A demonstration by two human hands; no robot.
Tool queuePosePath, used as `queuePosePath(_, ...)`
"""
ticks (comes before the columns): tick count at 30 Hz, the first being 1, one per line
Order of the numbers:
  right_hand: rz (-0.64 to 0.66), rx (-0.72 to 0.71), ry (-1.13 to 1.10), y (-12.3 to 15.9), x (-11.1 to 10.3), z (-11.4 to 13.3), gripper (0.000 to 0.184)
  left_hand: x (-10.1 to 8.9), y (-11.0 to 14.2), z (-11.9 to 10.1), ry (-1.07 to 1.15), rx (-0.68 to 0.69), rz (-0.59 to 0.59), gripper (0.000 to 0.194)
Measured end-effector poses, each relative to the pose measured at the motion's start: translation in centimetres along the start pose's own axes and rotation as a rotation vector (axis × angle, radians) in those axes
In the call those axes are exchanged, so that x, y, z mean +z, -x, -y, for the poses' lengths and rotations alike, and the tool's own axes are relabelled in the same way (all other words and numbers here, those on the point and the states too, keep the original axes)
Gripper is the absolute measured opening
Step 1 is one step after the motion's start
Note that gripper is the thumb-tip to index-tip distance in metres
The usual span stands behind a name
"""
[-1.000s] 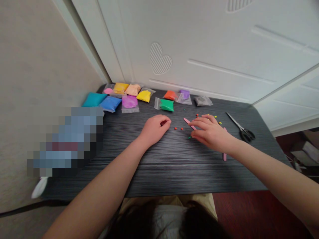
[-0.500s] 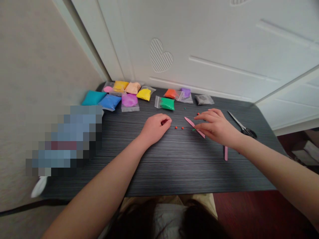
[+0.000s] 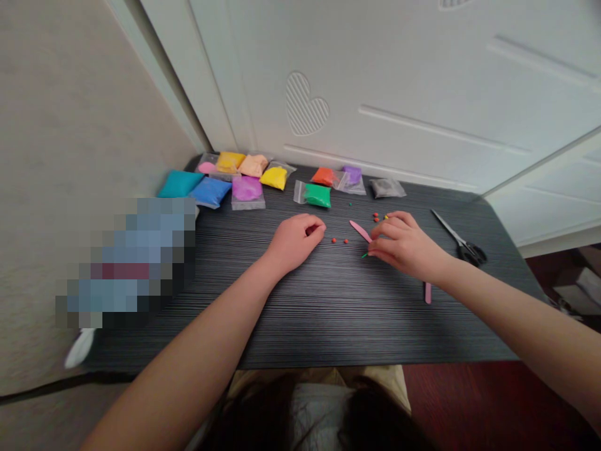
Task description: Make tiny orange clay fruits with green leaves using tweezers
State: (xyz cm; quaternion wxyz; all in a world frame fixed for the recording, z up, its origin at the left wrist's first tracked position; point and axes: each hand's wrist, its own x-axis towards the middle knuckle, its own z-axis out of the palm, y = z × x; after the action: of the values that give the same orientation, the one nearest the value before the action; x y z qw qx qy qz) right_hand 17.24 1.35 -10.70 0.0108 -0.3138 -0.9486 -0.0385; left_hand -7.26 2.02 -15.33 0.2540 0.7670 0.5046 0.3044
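So in the head view, the right hand [image 3: 399,245]'s fingers are at a tiny green piece [image 3: 364,255] by the pink tool [image 3: 360,231] on the surface [image 3: 300,313], can't tell if pinched. Left hand [image 3: 298,241]'s fingers are curled, contents hidden.

Both hands [image 3: 300,241] [image 3: 394,244] rest over a dark table [image 3: 300,313].

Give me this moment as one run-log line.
right hand: fingertips at green sliver | left hand: curled | nearby: pink tool, scissors
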Motion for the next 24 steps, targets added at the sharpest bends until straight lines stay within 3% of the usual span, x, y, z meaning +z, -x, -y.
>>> queuePosePath(20,-0.009,-0.036,-0.024,-0.01,0.12,-0.05,0.021,0.02,-0.05,0.02,-0.018,-0.002,0.005,0.021)
queuePosePath(24,-0.041,0.05,-0.015,0.33,-0.17,-0.38,0.021,-0.02,-0.04,-0.05,-0.007,-0.012,-0.004,0.021)
